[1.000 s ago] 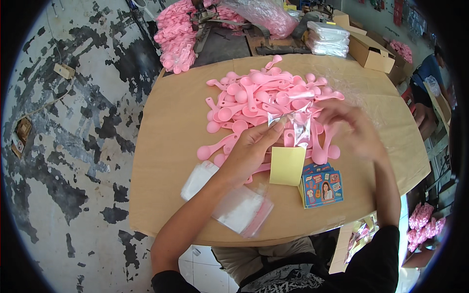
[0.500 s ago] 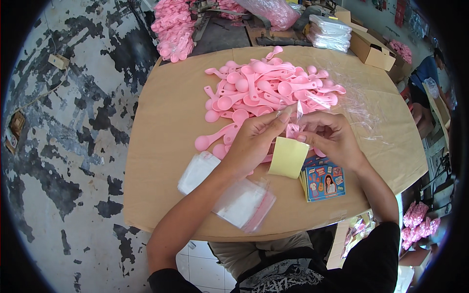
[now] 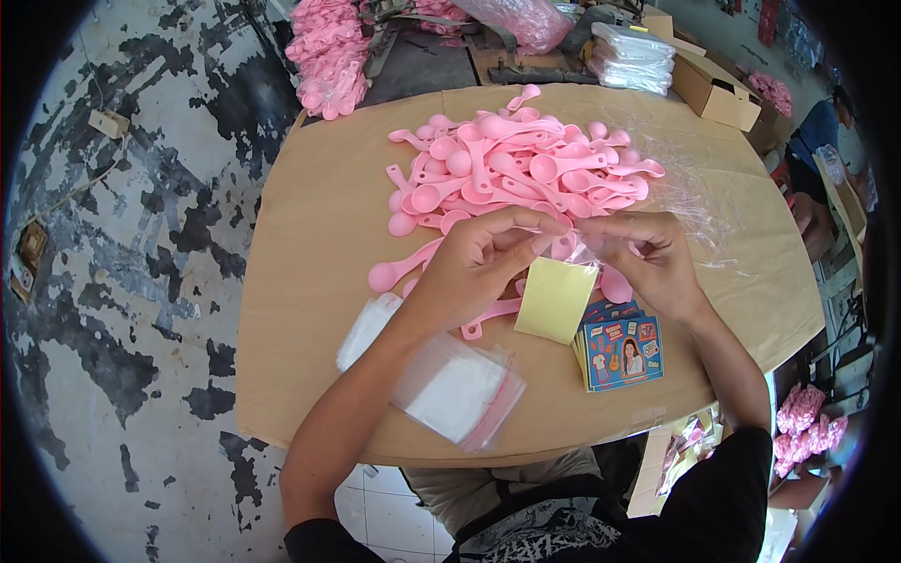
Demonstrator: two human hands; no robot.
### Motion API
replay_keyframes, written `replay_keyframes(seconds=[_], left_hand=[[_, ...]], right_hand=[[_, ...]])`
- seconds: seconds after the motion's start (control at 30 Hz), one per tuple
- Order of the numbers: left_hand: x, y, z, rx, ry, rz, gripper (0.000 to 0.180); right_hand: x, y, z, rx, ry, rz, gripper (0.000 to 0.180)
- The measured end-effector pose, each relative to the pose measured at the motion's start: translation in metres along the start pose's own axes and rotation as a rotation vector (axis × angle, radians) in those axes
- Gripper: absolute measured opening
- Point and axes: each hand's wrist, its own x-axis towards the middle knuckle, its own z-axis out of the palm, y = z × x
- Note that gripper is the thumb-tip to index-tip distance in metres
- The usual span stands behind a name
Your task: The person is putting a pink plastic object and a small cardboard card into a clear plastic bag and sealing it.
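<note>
My left hand (image 3: 483, 267) and my right hand (image 3: 654, 263) pinch the top edge of a small clear plastic bag (image 3: 584, 251) above the table's middle. A plain yellow card (image 3: 556, 300) hangs below my fingers, seemingly in that bag; whether a pink spoon in it or behind it shows through, I cannot tell. Beyond my hands lies a heap of pink measuring spoons (image 3: 526, 169). Beneath my left forearm are flat clear bags (image 3: 460, 394) with a pinkish strip along one end. Near my right wrist sits a stack of blue printed cards (image 3: 621, 355).
Brown paper covers the round-edged table (image 3: 310, 235). Thin clear plastic strips (image 3: 699, 206) litter its right side. Behind stand bundles of pink spoons (image 3: 328, 61), stacked clear packs (image 3: 631, 58) and a cardboard box (image 3: 718, 92). Another person (image 3: 815, 141) sits at the far right.
My fingers have come closer together along the bag's top edge, and the upright plastic flap no longer shows. The yellow card has shifted slightly.
</note>
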Motion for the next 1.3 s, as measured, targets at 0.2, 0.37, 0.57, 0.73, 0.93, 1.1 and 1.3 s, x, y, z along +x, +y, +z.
replay_keyframes(seconds=[0.2, 0.37, 0.57, 0.73, 0.93, 1.1, 1.3], left_hand=[[0.001, -0.003, 0.002, -0.027, 0.012, 0.1, 0.018], [-0.001, -0.001, 0.001, 0.168, 0.006, 0.144, 0.018], [-0.002, -0.006, -0.005, 0.243, -0.047, 0.016, 0.031], [-0.004, 0.001, -0.004, 0.203, -0.082, -0.005, 0.026], [-0.002, -0.006, -0.007, 0.183, -0.085, 0.049, 0.025], [-0.001, -0.009, -0.009, 0.172, -0.091, 0.014, 0.023], [-0.001, -0.008, -0.011, 0.048, -0.111, 0.043, 0.014]], right_hand=[[0.006, 0.003, -0.02, -0.199, -0.16, -0.296, 0.041], [0.008, 0.004, -0.021, -0.266, -0.193, -0.38, 0.04], [0.006, 0.003, -0.023, -0.307, -0.239, -0.419, 0.038], [0.004, 0.006, -0.024, -0.296, -0.257, -0.415, 0.037], [0.006, 0.004, -0.024, -0.351, -0.264, -0.458, 0.037], [0.007, 0.006, -0.024, -0.372, -0.28, -0.478, 0.036], [0.007, 0.006, -0.021, -0.344, -0.273, -0.467, 0.035]])
